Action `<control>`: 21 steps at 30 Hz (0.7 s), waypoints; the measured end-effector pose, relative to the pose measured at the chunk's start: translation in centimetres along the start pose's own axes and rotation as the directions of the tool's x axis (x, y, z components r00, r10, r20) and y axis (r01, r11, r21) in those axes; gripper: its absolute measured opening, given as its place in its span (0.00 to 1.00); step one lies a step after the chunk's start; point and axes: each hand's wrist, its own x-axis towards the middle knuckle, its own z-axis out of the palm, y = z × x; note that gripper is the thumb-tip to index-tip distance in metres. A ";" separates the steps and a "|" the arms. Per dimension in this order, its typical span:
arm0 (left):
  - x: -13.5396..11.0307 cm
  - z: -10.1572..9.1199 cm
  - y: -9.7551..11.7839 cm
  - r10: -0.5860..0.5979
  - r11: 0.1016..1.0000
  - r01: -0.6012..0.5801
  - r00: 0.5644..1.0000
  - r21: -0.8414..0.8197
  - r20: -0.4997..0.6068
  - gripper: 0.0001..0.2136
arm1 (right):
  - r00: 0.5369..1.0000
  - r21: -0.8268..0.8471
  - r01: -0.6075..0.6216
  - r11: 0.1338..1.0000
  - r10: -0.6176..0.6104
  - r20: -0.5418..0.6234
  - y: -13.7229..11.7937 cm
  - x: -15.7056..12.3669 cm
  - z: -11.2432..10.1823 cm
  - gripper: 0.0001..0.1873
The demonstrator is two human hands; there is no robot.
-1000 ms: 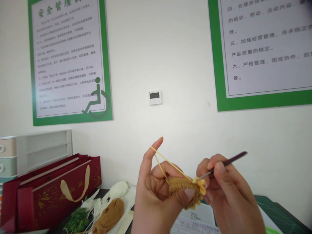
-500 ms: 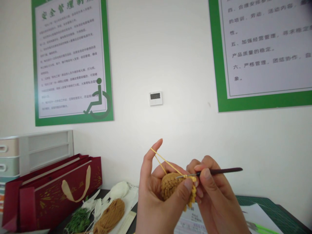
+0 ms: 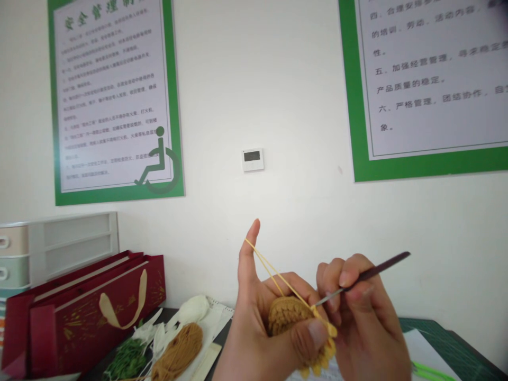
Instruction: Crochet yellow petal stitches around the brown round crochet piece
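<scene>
My left hand (image 3: 273, 328) pinches a round crochet piece (image 3: 289, 313), brown in the middle with a yellow edge, between thumb and fingers. Its index finger points up, and yellow yarn (image 3: 273, 267) loops over it and runs down to the piece. In my right hand (image 3: 369, 312) is a crochet hook (image 3: 381, 268) with a dark handle, gripped between thumb and fingers. The hook's metal tip meets the yellow edge at the top right of the piece. Part of the piece is hidden behind my left thumb.
At the left stand dark red gift bags (image 3: 99, 312) before stacked drawers (image 3: 14, 270). Brown yarn (image 3: 178, 352), green yarn (image 3: 126, 360) and white yarn (image 3: 194, 308) lie on the table. A green cutting mat (image 3: 444, 338), paper and a bright green tool (image 3: 431, 372) are at the right.
My right hand has shifted right, and the hook is now tilted with its handle end higher. Its tip has drawn back along the edge. My left hand and the piece have moved slightly right and down.
</scene>
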 end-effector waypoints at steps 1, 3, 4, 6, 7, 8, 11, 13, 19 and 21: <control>0.0 0.0 0.0 -0.012 1.000 0.012 1.000 -0.002 0.014 0.58 | 1.000 -0.014 0.019 1.000 -0.019 -0.002 -0.1 0.0 -0.1 0.11; -0.1 -0.1 0.1 -0.039 0.999 0.039 0.998 -0.008 0.045 0.57 | 1.000 -0.013 0.010 1.000 -0.010 -0.012 -0.3 0.0 -0.2 0.12; -0.1 -0.1 0.1 -0.051 0.998 0.053 0.997 -0.017 0.063 0.56 | 1.000 0.004 -0.018 1.000 0.018 -0.018 -0.4 0.0 -0.2 0.13; -0.1 0.0 0.3 -0.070 0.997 0.074 0.993 -0.030 0.093 0.54 | 0.995 0.054 -0.098 0.994 0.099 -0.022 -0.5 0.0 -0.1 0.14; -0.2 0.0 0.4 -0.074 0.996 0.077 0.993 -0.033 0.095 0.54 | 0.990 0.079 -0.140 0.987 0.142 -0.023 -0.6 0.0 0.0 0.14; -0.2 0.1 0.4 -0.070 0.997 0.072 0.994 -0.030 0.085 0.53 | 0.982 0.099 -0.180 0.979 0.184 -0.032 -0.6 0.0 0.1 0.14; -0.3 0.6 0.5 -0.037 0.999 0.037 0.999 0.032 0.006 0.51 | 0.953 0.119 -0.287 0.950 0.296 -0.063 -0.7 0.1 0.4 0.16; -0.4 0.9 0.4 -0.003 0.995 0.010 0.998 0.098 -0.068 0.49 | 0.948 0.081 -0.305 0.949 0.311 -0.070 -0.7 0.2 0.4 0.16; 0.1 1.5 -0.3 0.121 0.976 -0.066 0.958 0.208 -0.261 0.46 | 0.993 -0.288 0.108 0.952 -0.092 0.070 -0.3 0.5 -0.1 0.03; 0.1 1.6 -0.5 0.143 0.973 -0.086 0.952 0.213 -0.271 0.45 | 0.975 -0.342 0.219 0.914 -0.195 0.103 -0.1 0.4 -0.1 0.05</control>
